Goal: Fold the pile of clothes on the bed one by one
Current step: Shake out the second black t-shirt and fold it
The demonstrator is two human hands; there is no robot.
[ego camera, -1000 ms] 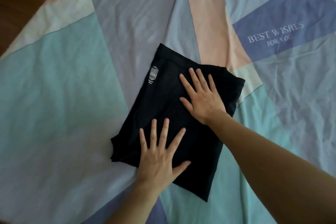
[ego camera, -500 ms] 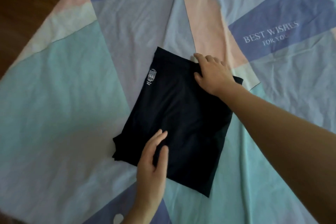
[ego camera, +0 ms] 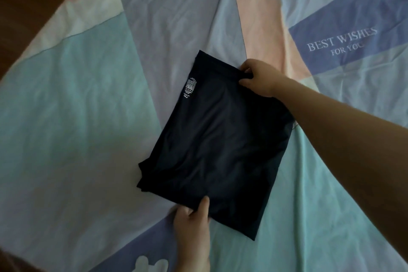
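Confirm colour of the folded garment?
Black folded garment, small white printed label; head view.

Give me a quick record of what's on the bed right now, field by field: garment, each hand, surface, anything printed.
garment: dark folded garment, lying flat, white printed label near its far left corner
left hand: left hand pinches the near edge, thumb on top
right hand: right hand grips the far edge, fingers curled round it
surface: patchwork bedsheet in teal, lilac, pink and blue
print: "BEST WISHES FOR YOU" on a blue patch
other clothes: none in view
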